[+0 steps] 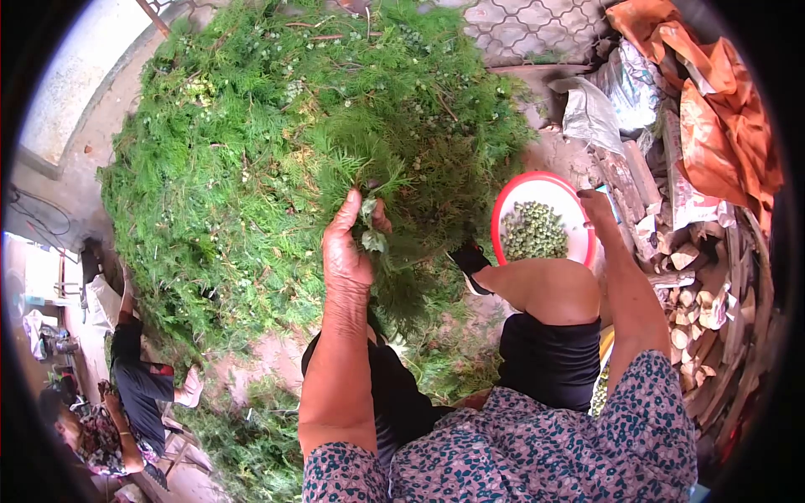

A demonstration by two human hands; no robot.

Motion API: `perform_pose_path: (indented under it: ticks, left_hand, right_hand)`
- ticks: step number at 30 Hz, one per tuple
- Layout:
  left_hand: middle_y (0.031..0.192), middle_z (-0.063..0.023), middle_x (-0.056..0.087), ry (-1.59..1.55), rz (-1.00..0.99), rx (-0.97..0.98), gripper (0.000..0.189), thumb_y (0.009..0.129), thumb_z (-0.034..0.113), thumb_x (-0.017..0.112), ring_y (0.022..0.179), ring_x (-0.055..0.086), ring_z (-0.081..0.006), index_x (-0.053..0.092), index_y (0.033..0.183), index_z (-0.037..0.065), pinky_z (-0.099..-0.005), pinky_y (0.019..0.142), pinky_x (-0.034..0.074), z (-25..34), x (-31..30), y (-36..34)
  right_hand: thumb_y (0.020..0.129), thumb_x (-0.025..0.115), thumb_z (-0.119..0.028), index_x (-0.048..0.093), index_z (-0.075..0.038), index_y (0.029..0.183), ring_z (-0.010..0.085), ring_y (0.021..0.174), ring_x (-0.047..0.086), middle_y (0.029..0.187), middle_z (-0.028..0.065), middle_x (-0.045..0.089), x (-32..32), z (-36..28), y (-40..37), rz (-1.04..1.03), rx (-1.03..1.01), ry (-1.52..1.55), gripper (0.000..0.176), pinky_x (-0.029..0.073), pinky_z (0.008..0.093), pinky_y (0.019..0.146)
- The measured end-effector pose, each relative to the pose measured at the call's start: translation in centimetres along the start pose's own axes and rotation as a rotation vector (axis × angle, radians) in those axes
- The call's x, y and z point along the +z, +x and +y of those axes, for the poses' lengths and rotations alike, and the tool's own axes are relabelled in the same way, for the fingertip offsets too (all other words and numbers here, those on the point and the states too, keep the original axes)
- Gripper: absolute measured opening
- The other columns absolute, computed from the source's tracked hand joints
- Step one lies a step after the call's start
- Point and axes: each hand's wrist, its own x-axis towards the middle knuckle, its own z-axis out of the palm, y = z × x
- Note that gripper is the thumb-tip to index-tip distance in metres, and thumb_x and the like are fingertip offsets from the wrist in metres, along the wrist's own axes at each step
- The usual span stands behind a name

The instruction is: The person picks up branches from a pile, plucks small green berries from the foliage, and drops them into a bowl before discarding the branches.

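Note:
My left hand (356, 235) is closed around a leafy green sprig (369, 159), thumb on top, in front of a big heap of cut green branches (226, 168). Pale green cones or berries hang beside its fingers. Off to the right, my right hand (594, 208) is at the right rim of a white basin with a red edge (501, 210). Its fingers are bent and small; whether they hold anything cannot be made out. Small round green cones (534, 230) lie inside the basin.
Split firewood (688, 318) and an orange sheet (729, 126) are stacked at the right, with pale sacks (625, 84) behind. Another person (138, 386) sits at the lower left. A second, yellow-rimmed container (605, 344) stands by my right leg.

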Motion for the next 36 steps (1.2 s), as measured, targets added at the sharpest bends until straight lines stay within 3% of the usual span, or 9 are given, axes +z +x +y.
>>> perform_pose_path:
  ticks: [2,3,7,9,13,20,29,31,36]
  left_hand:
    - [0.071,-0.0049,0.052,-0.011,-0.003,0.012,0.030,0.083,0.034,0.058,0.062,0.046,-0.0168,0.053,0.092,0.005,-0.0305,0.060,0.039,0.2,0.0,-0.2]
    - [0.075,-0.0059,0.055,-0.021,-0.007,0.022,0.028,0.082,0.031,0.059,0.066,0.050,-0.0178,0.054,0.091,0.005,-0.0312,0.064,0.041,0.2,0.1,-0.3]
    - [0.079,-0.0064,0.058,-0.027,0.052,0.060,0.023,0.079,0.022,0.061,0.072,0.053,-0.0190,0.057,0.092,0.004,-0.0308,0.070,0.043,0.4,1.2,-0.6]
    - [0.081,-0.0057,0.059,-0.028,0.096,0.041,0.018,0.075,0.014,0.062,0.075,0.054,-0.0197,0.059,0.088,0.003,-0.0314,0.074,0.042,0.5,1.7,-1.2]
    - [0.082,-0.0056,0.059,0.049,0.005,0.044,0.014,0.071,0.009,0.063,0.083,0.052,-0.0196,0.059,0.082,0.001,-0.0326,0.083,0.038,0.2,0.7,-1.0]
    - [0.088,-0.0038,0.058,0.189,0.017,-0.032,0.024,0.075,0.013,0.067,0.091,0.047,-0.0154,0.061,0.095,0.001,-0.0302,0.086,0.030,0.5,0.8,-0.9]
    - [0.089,-0.0025,0.060,0.136,0.051,0.022,0.019,0.072,0.009,0.069,0.090,0.050,-0.0144,0.062,0.089,0.003,-0.0320,0.086,0.033,-0.3,1.6,-0.2]
    - [0.091,-0.0027,0.059,0.148,0.063,0.033,0.017,0.072,0.010,0.069,0.094,0.048,-0.0154,0.063,0.086,0.004,-0.0359,0.091,0.030,-0.6,1.5,0.2]
    - [0.089,-0.0042,0.060,0.422,-0.097,0.332,0.014,0.073,0.008,0.066,0.087,0.051,-0.0158,0.063,0.085,0.003,-0.0298,0.086,0.036,-1.7,0.6,0.7]
  right_hand:
    - [0.067,0.056,-0.017,0.062,-0.001,0.095,0.0351,0.082,0.059,0.090,0.0161,0.063,-0.3,-2.9,0.7,0.026,0.514,-0.039,0.033,0.048,0.0326,0.076]
    - [0.068,0.053,-0.014,0.064,0.000,0.091,0.0313,0.076,0.060,0.078,0.0160,0.063,-0.1,-3.9,0.8,0.158,0.286,-0.134,0.029,0.048,0.0344,0.071]
    - [0.079,0.057,-0.021,0.062,0.001,0.090,0.0094,0.059,0.053,0.068,0.0024,0.057,-1.9,-17.8,4.2,-0.005,0.418,0.514,0.025,0.042,0.0224,0.049]
    - [0.081,0.059,-0.021,0.063,-0.002,0.090,0.0083,0.058,0.052,0.070,0.0006,0.057,-1.5,-24.6,5.5,-0.078,0.170,0.563,0.022,0.041,0.0222,0.051]
    - [0.081,0.061,-0.025,0.065,0.000,0.086,0.0083,0.060,0.051,0.065,0.0015,0.057,-0.2,-35.3,6.0,-0.282,0.189,0.790,0.026,0.041,0.0232,0.055]
    - [0.081,0.061,-0.024,0.064,0.003,0.086,0.0091,0.063,0.051,0.068,0.0024,0.059,4.6,-36.8,6.8,-0.225,0.043,1.114,0.028,0.042,0.0259,0.058]
    - [0.070,0.065,-0.010,0.063,0.001,0.081,0.0213,0.064,0.057,0.068,0.0113,0.058,4.6,-37.5,6.6,-0.010,-0.231,0.762,0.016,0.044,0.0305,0.060]
    - [0.069,0.066,-0.003,0.061,0.002,0.083,0.0221,0.064,0.054,0.069,0.0102,0.055,4.7,-37.4,6.7,0.168,-0.486,0.528,0.016,0.042,0.0283,0.058]
    - [0.068,0.066,-0.002,0.060,0.001,0.083,0.0250,0.069,0.055,0.074,0.0113,0.055,4.1,-37.9,6.1,0.311,-0.564,0.294,0.016,0.042,0.0300,0.059]
